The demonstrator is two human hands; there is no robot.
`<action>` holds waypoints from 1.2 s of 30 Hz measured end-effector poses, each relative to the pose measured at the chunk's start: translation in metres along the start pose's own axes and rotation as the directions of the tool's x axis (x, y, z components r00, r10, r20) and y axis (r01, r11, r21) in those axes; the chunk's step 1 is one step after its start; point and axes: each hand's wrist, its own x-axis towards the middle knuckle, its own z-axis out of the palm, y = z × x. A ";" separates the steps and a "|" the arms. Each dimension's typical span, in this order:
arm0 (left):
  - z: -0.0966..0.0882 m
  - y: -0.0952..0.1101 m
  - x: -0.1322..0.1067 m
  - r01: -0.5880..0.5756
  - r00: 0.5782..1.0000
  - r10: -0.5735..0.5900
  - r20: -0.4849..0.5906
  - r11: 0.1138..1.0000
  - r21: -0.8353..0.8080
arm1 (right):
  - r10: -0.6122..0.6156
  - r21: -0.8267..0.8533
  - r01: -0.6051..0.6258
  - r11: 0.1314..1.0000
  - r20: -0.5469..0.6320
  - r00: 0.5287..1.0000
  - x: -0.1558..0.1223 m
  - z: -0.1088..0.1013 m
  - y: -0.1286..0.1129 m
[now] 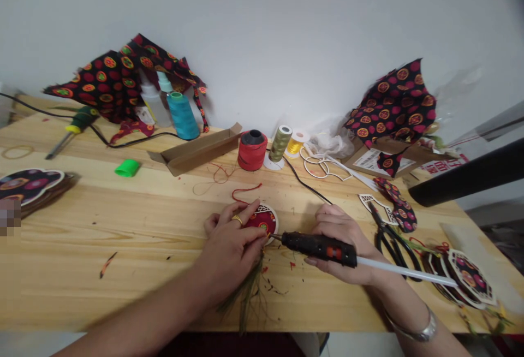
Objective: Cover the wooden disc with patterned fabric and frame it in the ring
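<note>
Fig.: Left hand [231, 239] pinches round fabric-covered ornament [262, 220] flat on table [123, 237] w/ green tassel [245, 291]; right hand [341, 239] grips glue gun [317, 246], nozzle at its edge. Tassel apparently mid-gluing; finished pcs [470, 278] stacked at right.

Open tabletop [123, 248] is lying clear to the left of the left hand [231, 245], up to the green cap [127, 168]. Scissors [391, 237] and stacked patterned pieces [466, 278] are crowding the right hand [341, 237]. The red spool [252, 150], cardboard tray [196, 152] and black cable [305, 185] are blocking the far side.
</note>
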 end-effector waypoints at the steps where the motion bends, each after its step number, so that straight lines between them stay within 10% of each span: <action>1: 0.000 0.000 0.000 0.000 1.000 0.000 0.001 1.000 -0.001 | -0.001 -0.007 0.001 1.000 -0.003 1.000 0.000 0.000 0.000; 15: -0.002 0.001 0.001 0.005 1.000 -0.005 0.020 1.000 -0.003 | 0.247 -0.612 -0.089 0.785 0.178 0.953 0.005 -0.030 0.029; 23: -0.002 0.002 0.001 0.009 1.000 -0.009 0.016 1.000 -0.009 | 0.229 -0.656 -0.054 0.753 0.184 0.956 0.002 -0.049 0.055; 31: -0.003 0.002 0.002 0.017 1.000 -0.016 0.022 1.000 -0.026 | 0.197 0.060 -0.188 0.980 -0.236 0.952 0.020 -0.003 -0.032; 36: -0.004 0.003 0.002 0.014 1.000 -0.013 0.028 1.000 -0.024 | 0.236 0.173 -0.188 0.967 -0.326 0.915 0.026 0.043 -0.031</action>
